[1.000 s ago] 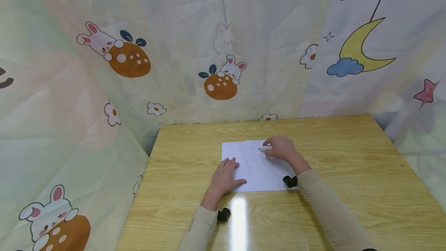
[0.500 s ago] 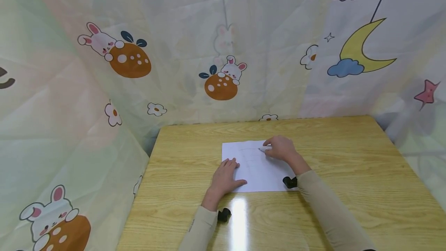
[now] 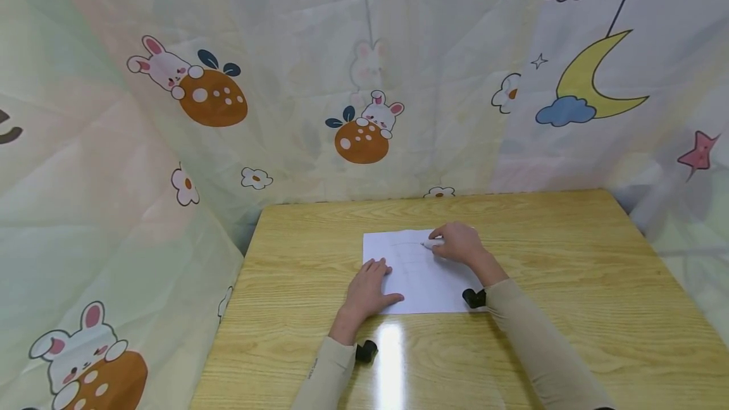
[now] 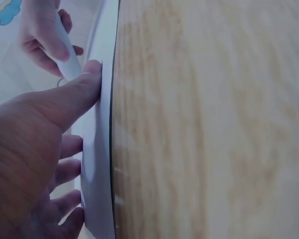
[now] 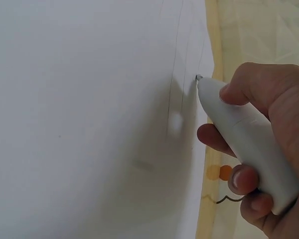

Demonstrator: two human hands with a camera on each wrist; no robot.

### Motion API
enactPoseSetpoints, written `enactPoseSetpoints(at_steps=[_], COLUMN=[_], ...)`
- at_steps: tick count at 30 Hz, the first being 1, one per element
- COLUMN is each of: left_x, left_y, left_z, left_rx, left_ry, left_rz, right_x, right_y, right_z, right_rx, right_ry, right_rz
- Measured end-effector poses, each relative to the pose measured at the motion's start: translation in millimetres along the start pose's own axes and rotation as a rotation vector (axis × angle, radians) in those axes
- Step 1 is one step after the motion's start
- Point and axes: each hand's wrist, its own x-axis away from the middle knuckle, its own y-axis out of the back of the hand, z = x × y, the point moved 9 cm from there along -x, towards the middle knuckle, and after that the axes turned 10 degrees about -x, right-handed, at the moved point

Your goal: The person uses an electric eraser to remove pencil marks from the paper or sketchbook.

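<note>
A sheet of white paper [image 3: 424,283] lies on the wooden table, with several thin, faint lines [image 5: 175,55] on it. My left hand [image 3: 367,288] rests on the paper's left part, fingers spread and thumb near the front edge. In the left wrist view its thumb [image 4: 74,92] presses the sheet close to that edge. My right hand [image 3: 457,242] grips a thick white pen [image 5: 244,129] with a small metal tip, over the far right part of the sheet. The tip [image 5: 198,77] meets the paper near its far edge, at the end of a line.
The wooden table [image 3: 296,283] extends round the paper on all sides. A printed cloth [image 3: 296,112] with rabbits and a moon hangs behind the table and along its sides. Black wrist cameras [image 3: 366,351] sit at both cuffs. Light glares on the table in front of the sheet.
The pen tip has shifted very slightly to the left with my right hand. My left hand and the paper have stayed in place.
</note>
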Motion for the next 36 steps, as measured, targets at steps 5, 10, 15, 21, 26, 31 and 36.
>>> enactPoseSetpoints(at_steps=[5,10,15,21,26,31,36], left_x=[-0.9,-1.4,-2.2,-1.9,-1.3,-1.1,-1.4], left_y=[-0.1,0.9,-0.3,-1.6,0.2,4.0,1.8], left_z=[0.4,1.1,0.5,0.2,1.1,1.0,-1.5], left_rx=[0.002,0.003,-0.007,0.001,-0.003,-0.004,0.003], left_ry=[0.004,0.006,0.002,0.000,-0.002,0.000,-0.012], left_rz=[0.012,0.012,0.013,0.017,0.015,0.009,0.010], right_x=[-0.9,-1.0,-0.2,-0.2,-2.5,-3.9,-2.0], right_y=[-0.7,0.0,1.5,-1.0,-2.6,-0.2,-0.7], right_z=[0.5,0.8,1.4,1.2,1.7,4.8,1.5], right_rx=[0.002,0.005,0.001,-0.003,0.002,0.000,0.010], right_ry=[0.012,0.005,0.002,0.009,0.006,0.018,-0.002], right_rz=[-0.005,-0.010,-0.004,0.006,0.006,-0.007,-0.003])
